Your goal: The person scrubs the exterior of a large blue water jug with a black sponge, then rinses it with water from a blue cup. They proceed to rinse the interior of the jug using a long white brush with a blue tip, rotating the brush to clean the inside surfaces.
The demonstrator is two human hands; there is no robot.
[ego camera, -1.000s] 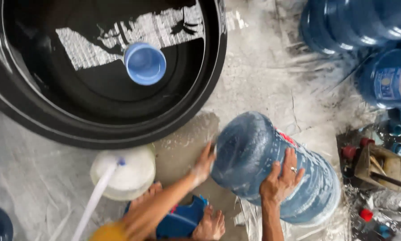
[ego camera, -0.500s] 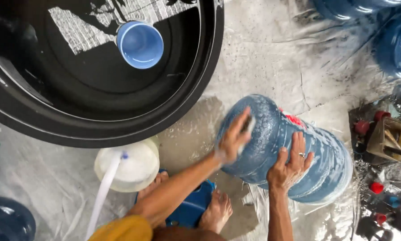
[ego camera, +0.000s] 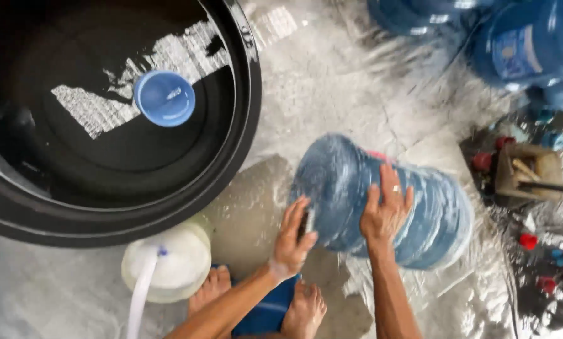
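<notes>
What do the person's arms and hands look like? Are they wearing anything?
Both arms are bare, with no sleeves showing and no gloves. The right hand wears a thin, pale ring on one finger. The left hand has no ring or watch that shows. Both hands look wet, and the left wrist has whitish suds on it.

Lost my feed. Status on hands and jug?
Left hand scrubbing blue water jug base. Right hand flat on its side. Jug lying down, nothing blocking.

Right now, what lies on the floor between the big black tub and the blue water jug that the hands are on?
Head view: only wet concrete floor separates the black tub from the blue jug; nothing stands on that strip.
</notes>
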